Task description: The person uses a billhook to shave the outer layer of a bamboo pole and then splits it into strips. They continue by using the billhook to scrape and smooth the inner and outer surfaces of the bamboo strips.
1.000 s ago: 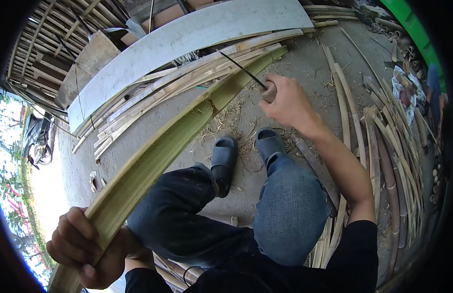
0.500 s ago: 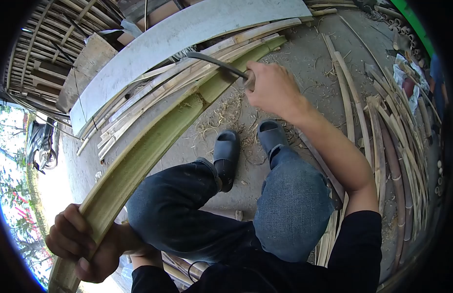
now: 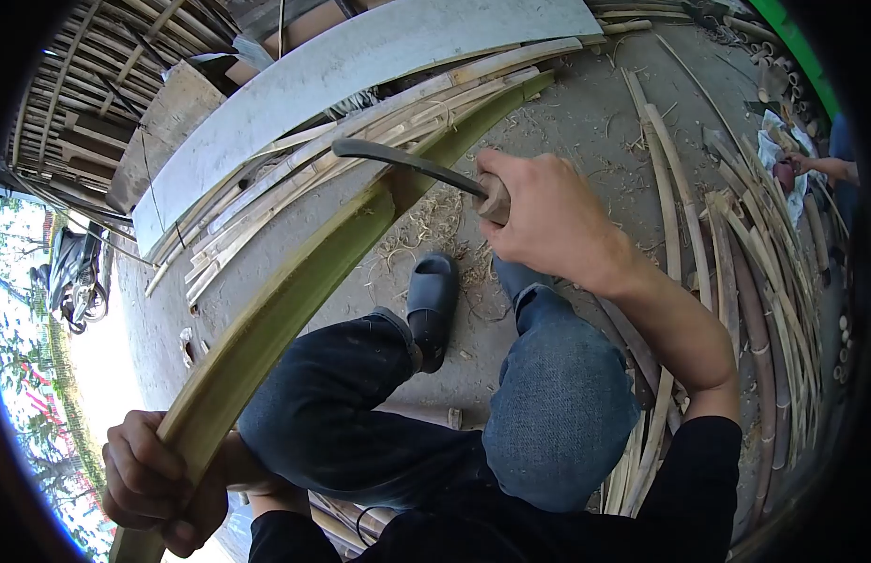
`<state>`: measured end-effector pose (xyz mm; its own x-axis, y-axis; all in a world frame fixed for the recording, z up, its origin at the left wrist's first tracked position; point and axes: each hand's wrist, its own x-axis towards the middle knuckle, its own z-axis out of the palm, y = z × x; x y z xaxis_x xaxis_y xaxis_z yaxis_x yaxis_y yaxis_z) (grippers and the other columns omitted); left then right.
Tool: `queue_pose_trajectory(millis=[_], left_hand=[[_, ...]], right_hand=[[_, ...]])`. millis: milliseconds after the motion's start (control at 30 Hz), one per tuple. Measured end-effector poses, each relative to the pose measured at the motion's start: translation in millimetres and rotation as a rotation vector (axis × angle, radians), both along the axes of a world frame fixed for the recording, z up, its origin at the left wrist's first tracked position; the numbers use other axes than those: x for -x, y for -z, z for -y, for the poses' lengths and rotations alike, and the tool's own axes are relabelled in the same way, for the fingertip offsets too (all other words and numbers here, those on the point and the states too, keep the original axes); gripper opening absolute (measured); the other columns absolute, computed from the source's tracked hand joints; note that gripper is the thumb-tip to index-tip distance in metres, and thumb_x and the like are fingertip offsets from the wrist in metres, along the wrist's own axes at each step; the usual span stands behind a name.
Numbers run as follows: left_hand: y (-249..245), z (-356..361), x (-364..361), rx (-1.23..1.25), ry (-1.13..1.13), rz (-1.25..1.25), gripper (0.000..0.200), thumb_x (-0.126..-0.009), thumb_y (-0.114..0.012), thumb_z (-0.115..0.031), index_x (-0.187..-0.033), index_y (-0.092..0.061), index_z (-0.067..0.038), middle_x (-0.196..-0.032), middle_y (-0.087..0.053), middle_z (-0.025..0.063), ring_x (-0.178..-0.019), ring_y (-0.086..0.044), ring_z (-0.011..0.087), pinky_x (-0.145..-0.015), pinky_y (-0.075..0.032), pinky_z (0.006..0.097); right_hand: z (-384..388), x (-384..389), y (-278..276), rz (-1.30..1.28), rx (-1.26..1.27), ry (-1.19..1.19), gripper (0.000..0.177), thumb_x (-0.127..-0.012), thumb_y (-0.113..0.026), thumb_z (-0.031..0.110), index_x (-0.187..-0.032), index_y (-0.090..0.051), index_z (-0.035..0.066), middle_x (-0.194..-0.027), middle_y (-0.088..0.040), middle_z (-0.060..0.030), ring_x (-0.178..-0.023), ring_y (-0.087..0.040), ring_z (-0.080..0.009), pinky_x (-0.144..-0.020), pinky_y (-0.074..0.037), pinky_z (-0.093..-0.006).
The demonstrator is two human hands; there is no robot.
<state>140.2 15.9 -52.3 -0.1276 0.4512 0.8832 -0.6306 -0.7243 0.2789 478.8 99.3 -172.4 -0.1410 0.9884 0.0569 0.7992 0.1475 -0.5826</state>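
Note:
A long split green bamboo half (image 3: 295,291) runs from the lower left up to the upper middle. My left hand (image 3: 159,479) grips its near end at the lower left. My right hand (image 3: 543,220) is closed on the wooden handle of a curved dark blade knife (image 3: 398,161). The blade lies across the bamboo half at a node, its tip pointing left. My knees in jeans and two dark slippers (image 3: 434,305) are below.
Pale bamboo strips (image 3: 360,131) lie stacked beyond the green piece, under a grey board (image 3: 360,56). More split bamboo (image 3: 745,281) is piled on the right. Another person's hand (image 3: 825,167) shows at the far right. A motorbike (image 3: 74,272) stands left.
My right hand has drawn the knife nearer and the blade has turned flat across the bamboo half. My left hand has slid slightly lower along the near end.

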Motion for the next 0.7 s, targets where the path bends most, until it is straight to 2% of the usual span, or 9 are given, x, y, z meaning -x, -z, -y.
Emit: queue_pose_trajectory(millis=[67,200,267,333,400,433,500,600,700], left_hand=[[-2,4,3,-0.003,-0.016,-0.013,0.027,-0.053,-0.059,-0.010,-0.058,-0.036,-0.023,-0.047,-0.037,-0.0128,-0.038,-0.031,0.0003,-0.043,-0.025,0.0149],[-8,3,6,-0.077,-0.020,-0.009,0.032,-0.055,-0.062,-0.003,-0.056,-0.036,-0.023,-0.045,-0.040,-0.0128,-0.036,-0.034,-0.0014,-0.039,-0.026,0.0132],[-1,-3,1,-0.105,-0.045,0.009,0.035,-0.056,-0.063,0.000,-0.055,-0.036,-0.023,-0.045,-0.042,-0.0127,-0.035,-0.036,-0.0022,-0.037,-0.027,0.0124],[-3,-1,10,-0.004,-0.413,0.076,0.027,-0.055,-0.061,-0.014,-0.060,-0.035,-0.023,-0.047,-0.036,-0.0135,-0.037,-0.029,0.0001,-0.042,-0.021,0.0135],[-3,-2,12,0.070,-0.447,-0.006,0.025,-0.057,-0.059,-0.016,-0.064,-0.035,-0.020,-0.052,-0.034,-0.0101,-0.045,-0.031,0.0036,-0.050,-0.026,0.0194],[-2,-6,10,0.050,-0.426,-0.005,0.025,-0.057,-0.059,-0.016,-0.064,-0.035,-0.020,-0.052,-0.034,-0.0101,-0.045,-0.031,0.0036,-0.050,-0.026,0.0194],[3,-8,4,0.244,-0.618,-0.047,0.026,-0.059,-0.057,-0.017,-0.067,-0.033,-0.018,-0.056,-0.032,-0.0060,-0.054,-0.031,0.0076,-0.058,-0.028,0.0253],[5,-5,22,0.201,-0.509,-0.086,0.025,-0.061,-0.055,-0.016,-0.069,-0.032,-0.017,-0.059,-0.030,-0.0035,-0.058,-0.030,0.0096,-0.061,-0.029,0.0273],[-3,-6,25,0.234,-0.525,-0.086,0.025,-0.057,-0.052,-0.014,-0.069,-0.030,-0.017,-0.059,-0.031,-0.0037,-0.057,-0.029,0.0101,-0.061,-0.028,0.0275]], right_hand=[[-5,0,-4,0.004,-0.026,-0.038,0.036,-0.076,-0.075,0.014,-0.108,-0.069,-0.002,-0.090,-0.072,-0.0262,-0.090,-0.071,-0.0437,-0.083,-0.057,-0.0484],[-41,-39,24,0.160,0.047,0.206,0.036,-0.075,-0.075,0.016,-0.107,-0.068,0.000,-0.091,-0.072,-0.0258,-0.087,-0.071,-0.0438,-0.082,-0.058,-0.0487],[-12,-15,17,0.037,-0.044,0.090,0.035,-0.076,-0.074,0.017,-0.107,-0.068,0.001,-0.090,-0.073,-0.0246,-0.089,-0.072,-0.0428,-0.083,-0.058,-0.0493],[8,2,28,-0.125,-0.068,-0.018,0.033,-0.077,-0.074,0.018,-0.106,-0.068,0.002,-0.089,-0.073,-0.0235,-0.092,-0.072,-0.0419,-0.085,-0.058,-0.0499],[-17,-4,56,-0.073,-0.041,0.086,0.036,-0.076,-0.074,0.019,-0.107,-0.068,0.001,-0.088,-0.073,-0.0240,-0.090,-0.073,-0.0424,-0.086,-0.058,-0.0504],[-38,-20,77,0.000,0.003,0.143,0.047,-0.074,-0.076,0.019,-0.116,-0.068,0.000,-0.096,-0.073,-0.0242,-0.092,-0.071,-0.0428,-0.084,-0.058,-0.0468],[-75,-57,136,0.106,0.137,0.365,0.042,-0.076,-0.074,0.019,-0.114,-0.068,0.002,-0.102,-0.074,-0.0231,-0.098,-0.071,-0.0415,-0.086,-0.057,-0.0475],[-75,-65,117,0.067,0.163,0.422,0.036,-0.077,-0.073,0.019,-0.108,-0.067,0.003,-0.103,-0.073,-0.0234,-0.102,-0.070,-0.0408,-0.087,-0.056,-0.0487],[-36,-1,53,-0.111,-0.032,0.124,0.029,-0.077,-0.074,0.019,-0.101,-0.065,0.004,-0.088,-0.073,-0.0213,-0.089,-0.072,-0.0410,-0.081,-0.058,-0.0494]])
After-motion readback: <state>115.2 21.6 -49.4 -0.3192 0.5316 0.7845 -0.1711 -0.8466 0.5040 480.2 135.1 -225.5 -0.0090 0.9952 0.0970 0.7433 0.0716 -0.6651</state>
